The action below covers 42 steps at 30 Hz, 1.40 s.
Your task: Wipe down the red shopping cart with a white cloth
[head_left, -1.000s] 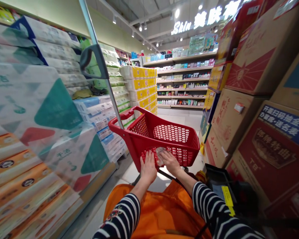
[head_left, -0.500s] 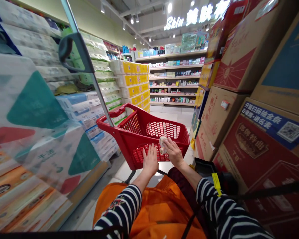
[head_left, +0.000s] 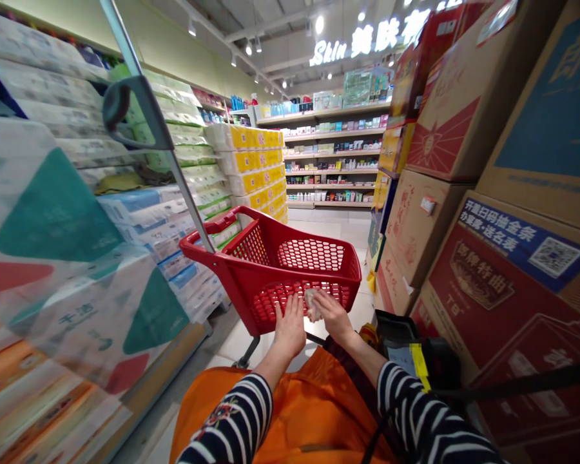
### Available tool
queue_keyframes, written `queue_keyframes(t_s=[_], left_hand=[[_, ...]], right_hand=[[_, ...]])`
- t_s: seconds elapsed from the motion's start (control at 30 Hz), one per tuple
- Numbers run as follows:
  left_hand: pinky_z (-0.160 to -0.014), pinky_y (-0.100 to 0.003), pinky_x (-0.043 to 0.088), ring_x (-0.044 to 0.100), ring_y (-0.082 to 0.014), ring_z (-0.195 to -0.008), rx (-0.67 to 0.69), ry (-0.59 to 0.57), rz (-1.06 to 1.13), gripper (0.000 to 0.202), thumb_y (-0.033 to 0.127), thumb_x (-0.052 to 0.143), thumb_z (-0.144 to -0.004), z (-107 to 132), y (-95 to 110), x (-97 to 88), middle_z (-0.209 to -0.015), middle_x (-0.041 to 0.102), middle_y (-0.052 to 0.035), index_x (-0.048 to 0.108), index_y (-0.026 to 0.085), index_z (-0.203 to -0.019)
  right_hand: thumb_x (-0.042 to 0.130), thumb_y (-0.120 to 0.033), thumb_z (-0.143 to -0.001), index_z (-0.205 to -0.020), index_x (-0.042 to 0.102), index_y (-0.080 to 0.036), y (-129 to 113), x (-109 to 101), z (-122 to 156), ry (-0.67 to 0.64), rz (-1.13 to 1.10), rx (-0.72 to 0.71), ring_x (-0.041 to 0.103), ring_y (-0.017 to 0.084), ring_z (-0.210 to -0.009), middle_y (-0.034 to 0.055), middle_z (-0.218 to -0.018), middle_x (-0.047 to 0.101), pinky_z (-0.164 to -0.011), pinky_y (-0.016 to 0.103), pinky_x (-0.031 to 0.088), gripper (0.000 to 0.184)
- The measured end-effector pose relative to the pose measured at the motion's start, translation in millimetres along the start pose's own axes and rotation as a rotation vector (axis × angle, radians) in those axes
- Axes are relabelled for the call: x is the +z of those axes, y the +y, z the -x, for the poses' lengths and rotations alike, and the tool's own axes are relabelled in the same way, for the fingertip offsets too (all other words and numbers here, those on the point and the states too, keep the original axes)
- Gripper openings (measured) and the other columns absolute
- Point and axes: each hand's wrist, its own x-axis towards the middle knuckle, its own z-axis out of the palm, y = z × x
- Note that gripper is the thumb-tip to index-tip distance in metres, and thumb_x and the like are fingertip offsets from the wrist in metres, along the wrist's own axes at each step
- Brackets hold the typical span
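Pale cloth [head_left: 312,305] lowered slightly against red cart [head_left: 280,274], right hand [head_left: 335,318] pinching it, left hand [head_left: 290,330] spread.

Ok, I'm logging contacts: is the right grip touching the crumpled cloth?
Touching: the head view shows the right grip laid over one edge of the crumpled cloth.

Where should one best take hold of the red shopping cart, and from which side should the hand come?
Probably by the grey handle, coming from the picture's left. The handle is an open loop that sticks out that way, so fingers can likely close around it. It sits on the metal pole, which rises from the left end of the red shopping cart.
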Motion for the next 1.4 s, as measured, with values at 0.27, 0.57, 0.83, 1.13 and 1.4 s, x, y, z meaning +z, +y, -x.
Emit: queue_keyframes(t_s=[0.27, 0.57, 0.83, 1.13, 1.4], left_hand=[[-0.109, -0.053, 0.009, 0.005, -0.0232, -0.137, 0.083, 0.059, 0.022, 0.068, 0.018, 0.037, -0.075, -17.3, 24.2, -6.5, -0.149, 0.01, -0.0085, 0.019, 0.01, -0.14], [-0.108, -0.054, 0.009, 0.011, -0.024, -0.136, 0.224, -0.001, 0.034, 0.065, 0.018, 0.035, -0.077, -8.9, 44.0, 9.8, -0.148, 0.015, -0.0108, 0.022, 0.01, -0.14], [-0.109, -0.054, 0.006, 0.007, -0.0224, -0.137, 0.157, 0.048, 0.05, 0.067, 0.017, 0.035, -0.075, -17.7, 41.1, -0.2, -0.149, 0.01, -0.0095, 0.02, 0.009, -0.14], [-0.109, -0.053, 0.008, 0.009, -0.0231, -0.137, 0.124, 0.009, 0.028, 0.061, 0.02, 0.032, -0.08, -8.8, 27.0, 5.2, -0.148, 0.015, -0.01, 0.022, 0.009, -0.139], [-0.109, -0.053, 0.01, 0.009, -0.0225, -0.137, -0.105, 0.079, -0.015, 0.068, 0.016, 0.037, -0.075, -15.7, -3.9, -6.0, -0.149, 0.012, -0.0095, 0.019, 0.01, -0.14]], right_hand=[[0.037, -0.004, -0.084, -0.118, 0.057, -0.015, 17.5, -6.6, 7.4, 0.065, 0.049, 0.141, 0.038, 0.02, -0.126, 0.0096, -0.124, 0.055, -0.102, 0.042, 0.039, 0.042], [0.035, -0.007, -0.086, -0.12, 0.056, -0.02, 13.9, -9.2, 36.4, 0.107, 0.009, 0.221, 0.047, 0.019, -0.119, 0.0084, -0.119, 0.058, -0.098, 0.041, 0.044, 0.042], [0.034, -0.011, -0.089, -0.115, 0.059, -0.013, 39.0, -26.7, 31.5, 0.198, 0.092, 0.334, 0.043, 0.022, -0.122, 0.0115, -0.12, 0.057, -0.101, 0.041, 0.041, 0.037], [0.033, -0.003, -0.083, -0.112, 0.062, -0.018, -2.8, 9.1, 38.2, 0.062, -0.016, 0.24, 0.05, 0.019, -0.116, 0.008, -0.112, 0.063, -0.095, 0.037, 0.046, 0.043], [0.041, -0.007, -0.086, -0.119, 0.057, -0.017, -1.0, -6.0, -28.8, 0.179, -0.03, 0.101, 0.038, 0.021, -0.126, 0.0089, -0.123, 0.056, -0.101, 0.04, 0.04, 0.038]])
